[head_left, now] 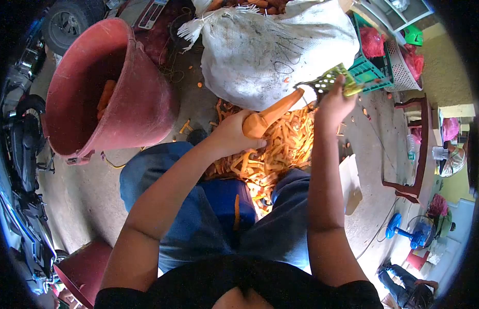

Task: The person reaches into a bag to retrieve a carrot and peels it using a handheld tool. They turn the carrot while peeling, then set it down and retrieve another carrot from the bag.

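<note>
My left hand (231,135) is wrapped round the thick end of a peeled carrot (281,109), which points up and to the right. Closed around a green peeler (351,86) with a perforated part, my right hand (334,107) is just right of the carrot's bright far tip. Below both hands, a heap of orange carrot peelings (285,147) spreads between my knees. One strip of peel (237,211) lies on a dark blue surface (219,198) between my legs.
A large red tub (157,103) with carrots (105,98) inside leans at left. Ahead lies a white woven sack (249,56), with a green crate (370,72) to its right. A motorcycle (23,170) lines the left edge. At right are a wooden frame (422,154), a blue fan (404,232) and a person (409,288).
</note>
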A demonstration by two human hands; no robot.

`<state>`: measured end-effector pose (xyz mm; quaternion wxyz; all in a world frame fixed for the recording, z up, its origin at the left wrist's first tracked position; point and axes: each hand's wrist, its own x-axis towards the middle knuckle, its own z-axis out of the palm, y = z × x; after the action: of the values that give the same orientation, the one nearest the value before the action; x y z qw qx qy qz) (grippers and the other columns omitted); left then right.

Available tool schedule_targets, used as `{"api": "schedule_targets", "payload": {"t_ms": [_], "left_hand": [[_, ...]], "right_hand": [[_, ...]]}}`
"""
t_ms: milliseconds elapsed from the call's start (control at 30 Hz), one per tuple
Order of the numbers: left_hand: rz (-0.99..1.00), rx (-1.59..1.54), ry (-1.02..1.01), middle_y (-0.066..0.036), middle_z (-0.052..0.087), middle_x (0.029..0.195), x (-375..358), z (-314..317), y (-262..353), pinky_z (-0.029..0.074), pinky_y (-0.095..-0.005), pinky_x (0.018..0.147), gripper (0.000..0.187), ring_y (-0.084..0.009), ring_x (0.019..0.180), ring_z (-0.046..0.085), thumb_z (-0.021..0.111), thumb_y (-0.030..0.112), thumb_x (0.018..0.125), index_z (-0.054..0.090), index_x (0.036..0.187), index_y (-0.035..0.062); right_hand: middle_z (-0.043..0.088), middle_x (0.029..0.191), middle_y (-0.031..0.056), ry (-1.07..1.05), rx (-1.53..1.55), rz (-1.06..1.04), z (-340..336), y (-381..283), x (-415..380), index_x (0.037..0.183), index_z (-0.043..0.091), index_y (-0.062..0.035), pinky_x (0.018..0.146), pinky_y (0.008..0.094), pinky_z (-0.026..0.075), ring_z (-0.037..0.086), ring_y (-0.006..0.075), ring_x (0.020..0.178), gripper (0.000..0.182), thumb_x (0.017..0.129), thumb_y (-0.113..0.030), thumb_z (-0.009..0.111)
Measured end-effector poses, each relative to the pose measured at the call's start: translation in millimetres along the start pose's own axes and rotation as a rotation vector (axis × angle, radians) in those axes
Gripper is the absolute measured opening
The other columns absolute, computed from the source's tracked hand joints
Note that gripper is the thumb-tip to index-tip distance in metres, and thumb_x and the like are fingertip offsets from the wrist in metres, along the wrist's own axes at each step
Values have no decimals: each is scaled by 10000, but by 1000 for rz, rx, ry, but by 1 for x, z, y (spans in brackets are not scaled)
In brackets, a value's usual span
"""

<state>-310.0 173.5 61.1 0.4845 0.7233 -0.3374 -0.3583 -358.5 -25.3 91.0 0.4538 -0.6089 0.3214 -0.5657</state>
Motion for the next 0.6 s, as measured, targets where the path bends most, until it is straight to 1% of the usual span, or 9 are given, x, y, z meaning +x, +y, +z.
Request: {"api": "schedule_targets", "payload": {"t_ms": [33, 167, 267, 300, 333, 400, 500, 533, 600], "left_hand": [[-128, -174, -61, -77, 555, 854, 1, -1, 1, 437, -234, 639, 490, -119, 786, 529, 701, 130, 610, 434, 1007, 24], [-88, -297, -57, -84, 560, 867, 5, 4, -8, 440, -244, 654, 476, -129, 806, 534, 690, 118, 624, 427, 1008, 21], [-78, -237, 13, -119, 541, 922, 5, 3, -2, 409, -281, 744, 605, -185, 840, 527, 733, 186, 537, 429, 1018, -19], [-36, -81, 59, -117, 542, 937, 3, 3, 3, 412, -295, 752, 593, -191, 859, 526, 724, 173, 555, 415, 1030, -2], [6, 73, 105, -115, 543, 952, 2, 3, 8, 415, -309, 760, 583, -196, 877, 526, 715, 159, 573, 401, 1043, 16], [34, 39, 149, -123, 537, 964, 2, 4, 11, 401, -320, 783, 599, -216, 898, 520, 719, 165, 559, 402, 1045, 16], [36, 42, 209, -138, 532, 969, 0, 6, 12, 394, -330, 796, 599, -242, 916, 517, 717, 164, 544, 409, 1037, 19], [13, 80, 222, -145, 534, 961, 0, 6, 12, 401, -329, 786, 582, -250, 913, 521, 712, 157, 545, 415, 1026, 22], [13, 79, 238, -150, 537, 947, -3, 9, 14, 407, -330, 776, 565, -256, 902, 526, 707, 154, 546, 419, 1013, 22]], "right_hand": [[529, 711, 73, -44, -46, -5, 5, -5, -7, 838, 473, 25, 557, 237, 387, 465, 108, 601, 131, 787, -92, 502], [536, 710, 77, -222, 23, 69, 12, -21, -28, 867, 480, 16, 548, 244, 402, 487, 112, 601, 124, 805, -92, 477], [528, 700, 87, -275, -66, -66, 17, -24, -37, 876, 462, 20, 513, 248, 414, 497, 120, 571, 130, 812, -94, 464], [525, 698, 96, -313, -52, 45, 15, -29, -45, 897, 441, 20, 550, 259, 409, 500, 132, 608, 136, 812, -85, 458], [522, 733, 125, -327, -153, 34, 14, -31, -50, 931, 429, 17, 584, 281, 411, 509, 176, 636, 157, 808, -75, 455], [518, 774, 152, -277, -168, -141, 16, -14, -59, 961, 421, 13, 611, 301, 419, 527, 230, 666, 182, 797, -58, 459], [514, 824, 177, -322, -184, -190, 13, -22, -61, 1016, 397, 8, 632, 322, 427, 547, 292, 718, 281, 753, -27, 489], [514, 824, 177, -323, -183, -192, 14, -23, -62, 1016, 397, 8, 632, 322, 427, 547, 292, 718, 281, 753, -27, 489], [522, 751, 118, -246, -238, -320, 14, -23, -63, 979, 422, 32, 595, 282, 414, 507, 165, 652, 202, 811, -74, 455]]}}
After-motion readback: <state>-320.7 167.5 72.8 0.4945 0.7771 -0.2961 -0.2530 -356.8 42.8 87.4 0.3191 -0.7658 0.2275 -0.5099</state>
